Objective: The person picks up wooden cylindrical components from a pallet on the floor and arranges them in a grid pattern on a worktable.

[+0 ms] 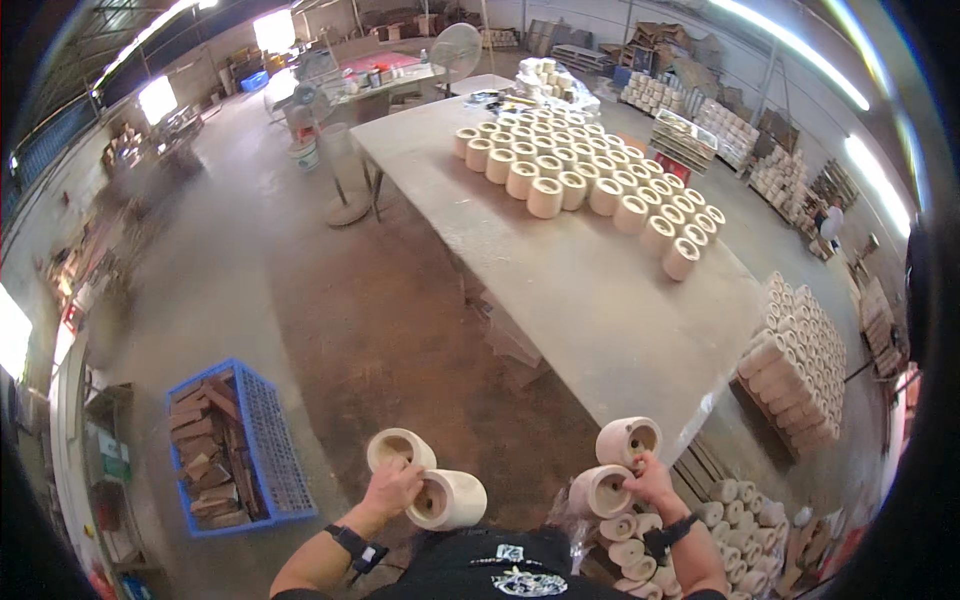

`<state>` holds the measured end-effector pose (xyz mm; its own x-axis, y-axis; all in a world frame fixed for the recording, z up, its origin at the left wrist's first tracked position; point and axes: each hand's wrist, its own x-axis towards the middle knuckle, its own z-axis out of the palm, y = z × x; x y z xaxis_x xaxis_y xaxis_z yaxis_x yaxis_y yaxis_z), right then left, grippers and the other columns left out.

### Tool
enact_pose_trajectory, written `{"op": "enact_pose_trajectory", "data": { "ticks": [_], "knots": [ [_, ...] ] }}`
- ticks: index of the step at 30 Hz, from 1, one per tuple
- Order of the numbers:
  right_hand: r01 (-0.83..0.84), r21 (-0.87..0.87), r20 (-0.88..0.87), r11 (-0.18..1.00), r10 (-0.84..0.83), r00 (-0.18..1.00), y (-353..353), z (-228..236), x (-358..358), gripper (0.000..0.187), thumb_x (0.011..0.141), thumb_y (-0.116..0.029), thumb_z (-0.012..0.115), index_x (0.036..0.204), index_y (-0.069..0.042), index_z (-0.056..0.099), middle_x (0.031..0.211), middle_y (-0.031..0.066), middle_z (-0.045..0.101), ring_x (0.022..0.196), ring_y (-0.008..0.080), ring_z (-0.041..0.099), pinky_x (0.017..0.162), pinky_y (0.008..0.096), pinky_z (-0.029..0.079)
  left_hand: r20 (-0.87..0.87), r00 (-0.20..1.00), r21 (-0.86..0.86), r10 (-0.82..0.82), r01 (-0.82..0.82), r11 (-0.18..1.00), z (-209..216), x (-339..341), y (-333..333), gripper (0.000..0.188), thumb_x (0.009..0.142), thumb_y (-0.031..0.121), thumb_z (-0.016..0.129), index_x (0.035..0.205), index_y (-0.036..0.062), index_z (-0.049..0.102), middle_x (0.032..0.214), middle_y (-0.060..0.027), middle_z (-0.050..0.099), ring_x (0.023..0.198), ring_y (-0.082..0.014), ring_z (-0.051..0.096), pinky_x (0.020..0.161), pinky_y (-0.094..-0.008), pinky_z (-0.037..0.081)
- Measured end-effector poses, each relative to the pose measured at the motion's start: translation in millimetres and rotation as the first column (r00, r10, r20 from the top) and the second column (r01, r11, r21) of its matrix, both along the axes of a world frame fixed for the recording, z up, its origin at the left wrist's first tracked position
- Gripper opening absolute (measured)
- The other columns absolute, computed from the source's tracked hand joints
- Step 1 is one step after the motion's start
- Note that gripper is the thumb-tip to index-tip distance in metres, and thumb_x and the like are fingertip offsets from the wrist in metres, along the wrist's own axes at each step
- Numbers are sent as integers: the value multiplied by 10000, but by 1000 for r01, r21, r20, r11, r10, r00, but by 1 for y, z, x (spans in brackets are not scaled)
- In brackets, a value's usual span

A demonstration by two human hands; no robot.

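My left hand [393, 487] grips a pair of pale, hollowed wooden cylinders by their rims, one upper [422, 450] and one lower [468, 500]. The open ends show, each with a dark spot inside. In my right hand [651, 478] is a similar pair, an upper cylinder [610, 442] and a lower one [583, 494], pinched where their rims meet. The right pair is at the near corner of the long table [600, 330]. Fingertips inside the cylinders are partly hidden. Several rows of like cylinders [545, 200] stand upright on the table's far half.
Below my right arm lie many loose cylinders [627, 553] in plastic. A stacked pallet of cylinders [800, 360] stands right of the table. At left on the floor is a blue crate [285, 470] of wood scraps. A standing fan [347, 208] is beside the table's far left side.
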<state>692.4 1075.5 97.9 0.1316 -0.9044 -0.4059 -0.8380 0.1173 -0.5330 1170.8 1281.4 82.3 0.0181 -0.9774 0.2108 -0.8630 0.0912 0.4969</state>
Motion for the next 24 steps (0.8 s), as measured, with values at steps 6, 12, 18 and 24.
{"op": "enact_pose_trajectory", "data": {
  "ticks": [6,12,18,24],
  "knots": [
    [-84,7,79,996,83,993,-57,-24,91,543,608,-150,785,1083,-36,548,747,105,676,650,167,653,583,324,544,-9,968,62,250,-249,967,-9,90,5,179,749,152,688,918,94,672,886,-141,560,833,-345,563,730,-457,455],
    [-188,35,61,981,186,981,-127,-9,199,531,598,-163,783,1070,-40,574,734,100,675,670,178,663,626,325,547,147,957,43,249,-258,965,-10,180,-34,199,724,133,709,915,91,672,885,-141,536,842,-339,552,731,-449,455],
    [-358,-44,112,933,361,926,-217,-12,308,495,607,-176,774,1053,-56,596,760,136,685,724,243,681,683,352,540,220,943,73,251,-272,959,21,251,-104,256,711,138,720,957,109,654,885,-125,534,858,-318,550,743,-429,470],
    [-447,-80,84,891,453,888,-288,-6,412,532,605,-204,775,1081,-63,584,796,150,694,782,316,685,712,401,536,189,947,110,259,-283,953,31,321,-179,251,730,130,722,973,110,663,916,-118,551,888,-322,557,778,-427,470]
  ]
}}
